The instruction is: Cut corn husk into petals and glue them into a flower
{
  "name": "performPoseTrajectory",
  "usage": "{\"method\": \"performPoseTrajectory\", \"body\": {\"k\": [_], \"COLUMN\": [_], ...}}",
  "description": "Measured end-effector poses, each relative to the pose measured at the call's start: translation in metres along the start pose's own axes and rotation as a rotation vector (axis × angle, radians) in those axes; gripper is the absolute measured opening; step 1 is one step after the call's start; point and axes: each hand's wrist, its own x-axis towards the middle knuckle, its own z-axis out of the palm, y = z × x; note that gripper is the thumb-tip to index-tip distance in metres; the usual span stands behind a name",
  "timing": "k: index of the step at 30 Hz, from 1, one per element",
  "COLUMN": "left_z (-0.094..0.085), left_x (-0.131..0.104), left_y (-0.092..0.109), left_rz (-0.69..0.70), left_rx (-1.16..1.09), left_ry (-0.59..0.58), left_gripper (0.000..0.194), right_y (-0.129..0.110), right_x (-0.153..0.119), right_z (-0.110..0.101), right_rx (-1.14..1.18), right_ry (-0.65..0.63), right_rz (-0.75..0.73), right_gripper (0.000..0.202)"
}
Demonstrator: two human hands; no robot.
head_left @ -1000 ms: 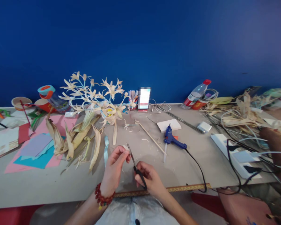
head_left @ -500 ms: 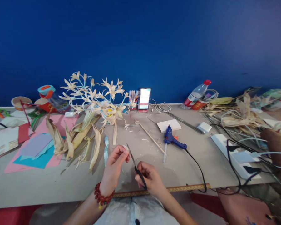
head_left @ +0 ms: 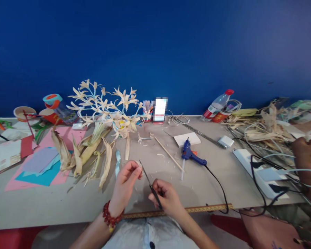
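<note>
Colours on record: deep blue wall [head_left: 155,45], grey-beige counter [head_left: 207,186].
Scissors [head_left: 151,187]: black handles, grey blades. Flowers [head_left: 125,99]: cream petals, pale-blue stems. Glue gun [head_left: 188,152]: dark blue, orange trigger. Paper sheets [head_left: 41,160]: pink, teal, lilac. Beaded bracelet [head_left: 110,215]: dark red. Bottle cap [head_left: 229,92]: red. Power strip [head_left: 245,160]: white. Edge strip [head_left: 208,208]: gold-brown, repeating pattern.

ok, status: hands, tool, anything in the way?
Right hand holding black-handled scissors. Left hand pinched beside them, contents unclear. Glue gun off right, looks out of the way.
</note>
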Motion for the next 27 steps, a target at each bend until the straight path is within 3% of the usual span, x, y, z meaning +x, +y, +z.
{"method": "performPoseTrajectory", "body": {"k": [11, 27], "left_z": [-0.005, -0.0049], "left_x": [-0.0007, -0.0002], "left_y": [0.0007, 0.0015], "left_rz": [0.0, -0.029], "left_rx": [0.059, 0.06], "left_ry": [-0.039, -0.077], "left_gripper": [0.019, 0.02], "right_y": [-0.0051, -0.0007], "right_x": [-0.0029, -0.0005], "right_z": [-0.0002, -0.0009], "right_rx": [0.083, 0.057], "right_ry": [-0.106, -0.045], "right_rz": [0.029, 0.038], "right_gripper": [0.055, 0.052]}}
